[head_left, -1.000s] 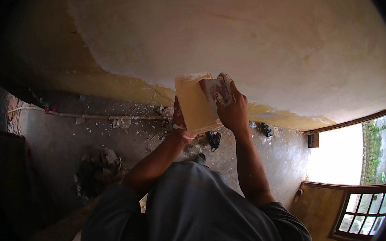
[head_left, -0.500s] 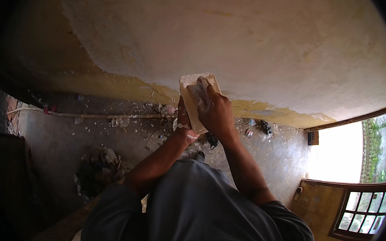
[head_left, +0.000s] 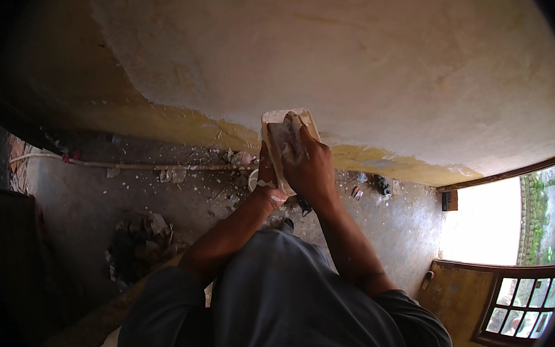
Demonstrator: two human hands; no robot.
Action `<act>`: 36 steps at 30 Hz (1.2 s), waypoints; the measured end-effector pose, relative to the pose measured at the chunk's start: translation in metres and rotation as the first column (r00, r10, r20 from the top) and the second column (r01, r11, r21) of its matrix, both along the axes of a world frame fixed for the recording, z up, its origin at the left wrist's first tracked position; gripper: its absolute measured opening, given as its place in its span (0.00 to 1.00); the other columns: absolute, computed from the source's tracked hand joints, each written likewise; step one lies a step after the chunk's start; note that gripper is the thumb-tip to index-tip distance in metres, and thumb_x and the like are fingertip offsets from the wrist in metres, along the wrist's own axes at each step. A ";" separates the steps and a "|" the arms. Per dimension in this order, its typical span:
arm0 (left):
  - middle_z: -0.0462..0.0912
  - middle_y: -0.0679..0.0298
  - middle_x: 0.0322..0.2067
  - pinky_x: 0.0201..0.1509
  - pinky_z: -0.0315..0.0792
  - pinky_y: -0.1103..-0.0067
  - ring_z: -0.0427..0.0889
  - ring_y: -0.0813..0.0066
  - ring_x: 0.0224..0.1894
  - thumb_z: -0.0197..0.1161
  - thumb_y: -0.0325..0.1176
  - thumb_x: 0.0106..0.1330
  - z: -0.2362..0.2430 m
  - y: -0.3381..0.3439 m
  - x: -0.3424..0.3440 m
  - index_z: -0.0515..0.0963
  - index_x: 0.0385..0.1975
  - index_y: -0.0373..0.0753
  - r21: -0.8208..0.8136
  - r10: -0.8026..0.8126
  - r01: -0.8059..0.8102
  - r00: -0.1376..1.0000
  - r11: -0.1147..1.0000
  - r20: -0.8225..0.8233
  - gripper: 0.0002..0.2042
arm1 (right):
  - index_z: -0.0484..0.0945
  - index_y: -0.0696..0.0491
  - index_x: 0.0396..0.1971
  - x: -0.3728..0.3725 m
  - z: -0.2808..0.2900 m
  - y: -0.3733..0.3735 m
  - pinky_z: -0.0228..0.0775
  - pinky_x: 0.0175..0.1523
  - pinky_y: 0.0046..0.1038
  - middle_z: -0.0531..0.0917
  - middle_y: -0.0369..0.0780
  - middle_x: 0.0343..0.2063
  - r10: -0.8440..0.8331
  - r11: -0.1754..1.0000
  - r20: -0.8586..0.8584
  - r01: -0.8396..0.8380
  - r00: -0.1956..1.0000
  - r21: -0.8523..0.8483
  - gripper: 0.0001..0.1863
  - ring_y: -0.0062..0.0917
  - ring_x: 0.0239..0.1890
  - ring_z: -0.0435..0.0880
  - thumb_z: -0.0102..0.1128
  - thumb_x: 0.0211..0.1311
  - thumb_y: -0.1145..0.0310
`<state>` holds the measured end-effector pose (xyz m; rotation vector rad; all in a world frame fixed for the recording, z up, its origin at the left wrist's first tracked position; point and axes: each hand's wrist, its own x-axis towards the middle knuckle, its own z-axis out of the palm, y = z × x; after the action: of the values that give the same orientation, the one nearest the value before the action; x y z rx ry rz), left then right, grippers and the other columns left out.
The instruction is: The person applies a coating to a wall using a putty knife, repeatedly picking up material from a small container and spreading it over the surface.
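My left hand (head_left: 269,186), smeared with white paste, grips a pale rectangular tray (head_left: 275,116) by its left side and underside. My right hand (head_left: 311,169) is over the tray, its fingers pressed on a flat, paste-smeared scraper (head_left: 281,136). The scraper lies within the tray's rim, and its lower part is hidden under the right hand. Beyond the tray rises a wall (head_left: 333,58) with a broad whitish coat over older yellow paint.
A round white container (head_left: 252,179) stands on the floor behind my left wrist. A long pole (head_left: 153,167) lies along the wall's foot among debris. Dark crumpled bags (head_left: 141,246) sit to the left. At the right are a bright doorway (head_left: 480,226) and a paned window (head_left: 524,303).
My right hand and the scraper have shifted slightly left and down within the tray. The tray has tilted a little and dropped slightly.
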<state>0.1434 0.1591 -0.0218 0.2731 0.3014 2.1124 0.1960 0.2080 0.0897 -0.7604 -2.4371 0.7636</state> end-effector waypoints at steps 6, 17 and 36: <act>0.68 0.65 0.63 0.70 0.60 0.64 0.68 0.65 0.66 0.41 0.59 0.73 0.006 0.002 -0.007 0.61 0.67 0.51 0.270 -0.204 0.140 0.953 0.953 0.223 0.28 | 0.74 0.57 0.55 0.002 -0.014 0.010 0.75 0.41 0.45 0.83 0.55 0.32 -0.058 0.996 -0.071 0.053 0.996 -0.071 0.25 0.51 0.38 0.83 0.58 0.55 0.70; 0.70 0.61 0.62 0.68 0.62 0.56 0.69 0.58 0.65 0.40 0.64 0.70 0.001 -0.007 -0.009 0.64 0.66 0.50 0.224 -0.288 0.229 0.914 0.947 0.284 0.32 | 0.77 0.61 0.52 0.004 0.003 0.023 0.76 0.49 0.37 0.83 0.54 0.39 -0.016 0.998 -0.037 0.018 0.999 0.066 0.24 0.48 0.44 0.84 0.61 0.51 0.76; 0.71 0.60 0.62 0.67 0.64 0.57 0.70 0.59 0.64 0.39 0.64 0.70 -0.003 0.000 -0.002 0.64 0.66 0.50 0.109 -0.261 0.239 0.924 0.965 0.279 0.32 | 0.78 0.56 0.52 0.016 -0.004 0.033 0.76 0.44 0.40 0.83 0.56 0.34 -0.130 0.990 -0.005 0.130 0.991 0.048 0.22 0.49 0.41 0.83 0.61 0.55 0.71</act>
<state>0.1417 0.1589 -0.0243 0.0359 0.0115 1.8790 0.2118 0.2415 0.0855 -0.8893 -2.3684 0.6524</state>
